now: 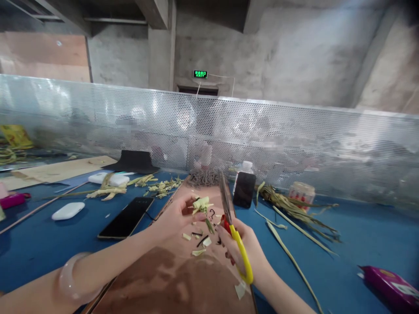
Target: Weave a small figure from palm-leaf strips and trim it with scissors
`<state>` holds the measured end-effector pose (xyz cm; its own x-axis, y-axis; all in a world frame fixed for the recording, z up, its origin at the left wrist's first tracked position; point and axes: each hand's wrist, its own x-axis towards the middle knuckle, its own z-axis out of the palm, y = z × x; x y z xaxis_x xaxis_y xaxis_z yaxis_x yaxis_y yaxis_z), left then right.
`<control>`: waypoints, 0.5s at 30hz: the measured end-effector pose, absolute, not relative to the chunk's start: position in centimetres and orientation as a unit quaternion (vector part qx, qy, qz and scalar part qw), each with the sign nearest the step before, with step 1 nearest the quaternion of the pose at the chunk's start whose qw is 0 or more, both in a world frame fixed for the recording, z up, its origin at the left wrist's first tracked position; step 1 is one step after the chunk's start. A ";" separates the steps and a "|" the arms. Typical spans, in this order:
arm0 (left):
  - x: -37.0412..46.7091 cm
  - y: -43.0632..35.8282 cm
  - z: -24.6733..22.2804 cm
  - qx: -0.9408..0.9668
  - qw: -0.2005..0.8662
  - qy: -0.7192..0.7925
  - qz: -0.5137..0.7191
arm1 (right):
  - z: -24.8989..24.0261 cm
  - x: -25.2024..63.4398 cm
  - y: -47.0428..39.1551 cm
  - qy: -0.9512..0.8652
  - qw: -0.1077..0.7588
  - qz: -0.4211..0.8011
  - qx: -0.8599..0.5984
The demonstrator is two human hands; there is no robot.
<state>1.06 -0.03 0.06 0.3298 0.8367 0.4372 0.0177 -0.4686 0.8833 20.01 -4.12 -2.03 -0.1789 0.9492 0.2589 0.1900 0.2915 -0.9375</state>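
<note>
Between the fingertips of my left hand (178, 214) is a small woven piece of pale green leaf strips (200, 203), with loose ends sticking out and a darker green tail hanging below. My right hand (248, 246) is wrapped round a pair of scissors (241, 253) with yellow and red handles, the blades pointing up and away from me. The right fingertips are close to the green tail; whether they touch it I cannot tell. Both hands are above a brown board (170, 279). Cut scraps (198, 252) and short dark bits lie on it.
Left on the blue table are a black phone (126, 218), a white earbud case (68, 211) and strip scraps (163, 187). Grey cord (204, 178) lies at the board's far end. To the right are a bottle with a dark phone (245, 189) against it, dried leaves (284, 203) and a purple packet (391, 285).
</note>
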 end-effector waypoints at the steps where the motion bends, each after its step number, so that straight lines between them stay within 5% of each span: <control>1: 1.2 -0.1 -0.1 0.697 0.425 0.304 0.491 | -1.9 20.0 -4.2 -0.661 0.476 0.398 -0.422; 15: 1.7 -0.3 -0.8 0.678 0.453 0.319 0.483 | -1.9 20.3 -4.1 -0.707 0.471 0.371 -0.375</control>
